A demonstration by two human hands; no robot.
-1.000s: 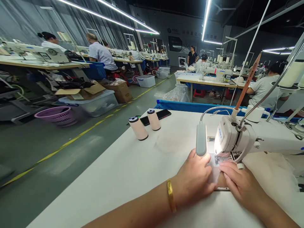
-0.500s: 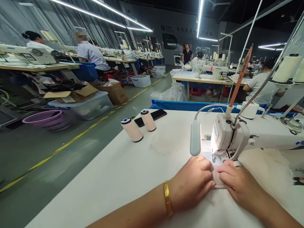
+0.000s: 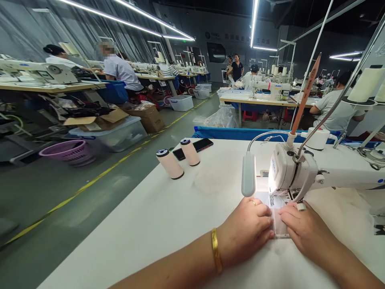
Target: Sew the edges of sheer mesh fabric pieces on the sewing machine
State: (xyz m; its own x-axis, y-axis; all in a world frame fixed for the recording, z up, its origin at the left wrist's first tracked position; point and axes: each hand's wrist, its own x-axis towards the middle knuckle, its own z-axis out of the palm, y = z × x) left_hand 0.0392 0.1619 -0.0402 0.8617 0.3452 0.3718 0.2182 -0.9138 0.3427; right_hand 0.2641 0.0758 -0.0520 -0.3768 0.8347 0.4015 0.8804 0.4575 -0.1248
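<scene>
Your sewing machine [image 3: 293, 168]: blue JUKI on the head, seen at a slant, partly washed out. Machine [image 3: 266, 89] on the table ahead of you: JUKI again, blue, clear. Back wall [image 3: 200, 30]: YING beside a round logo [image 3: 207, 35]; to your right of that, dim Chinese characters, ending 生命线. Orange stick [image 3: 306, 94] above your machine: dark marks, too small to read.

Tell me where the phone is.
In the head view, the phone lies on the white table near its far left corner, just beyond the two thread spools, left of the sewing machine.
</scene>
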